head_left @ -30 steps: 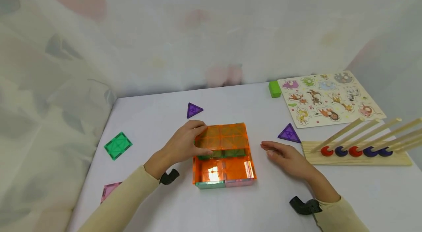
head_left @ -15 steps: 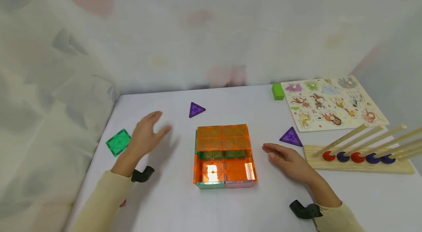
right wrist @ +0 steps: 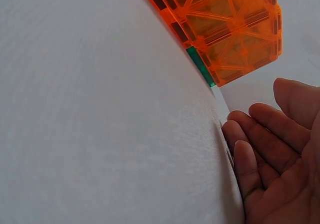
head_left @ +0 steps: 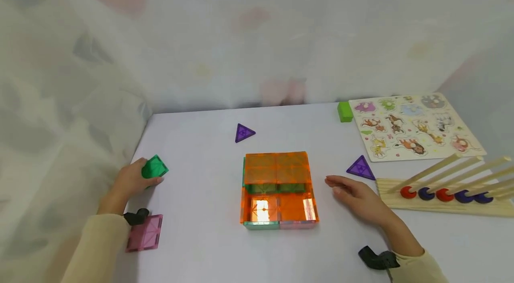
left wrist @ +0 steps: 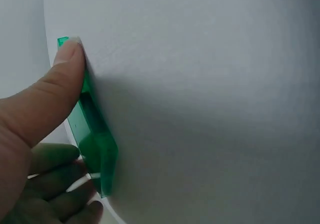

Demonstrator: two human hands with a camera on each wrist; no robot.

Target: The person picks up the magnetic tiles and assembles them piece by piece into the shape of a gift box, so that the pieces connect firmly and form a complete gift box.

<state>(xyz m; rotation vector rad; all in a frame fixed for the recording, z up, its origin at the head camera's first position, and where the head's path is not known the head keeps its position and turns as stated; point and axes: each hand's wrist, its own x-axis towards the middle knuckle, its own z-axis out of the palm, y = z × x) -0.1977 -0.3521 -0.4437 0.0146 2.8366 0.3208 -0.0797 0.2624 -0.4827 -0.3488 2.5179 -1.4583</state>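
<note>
My left hand (head_left: 130,180) pinches a translucent green magnetic tile (head_left: 155,167) between thumb and fingers at the table's left side. In the left wrist view the green tile (left wrist: 95,139) is tilted, with the thumb along its upper edge and the fingers behind it. My right hand (head_left: 359,196) rests on the table, fingers loosely bent and holding nothing. To its left stands a low box of magnetic tiles (head_left: 277,169), orange on top and sides, with green and pink at the base. Orange tiles (right wrist: 230,29) of that box show beyond the right fingers.
A pink tile (head_left: 150,234) lies by the left wrist. One purple triangle tile (head_left: 243,133) lies behind the box, another purple triangle (head_left: 361,168) beyond the right hand. At right are a green block (head_left: 345,112), an animal puzzle board (head_left: 417,129) and a wooden peg rack (head_left: 441,200).
My left hand has let go of the orange-topped box, moved left, and taken hold of the green tile, now lifted at a tilt. The right hand stays on the table.
</note>
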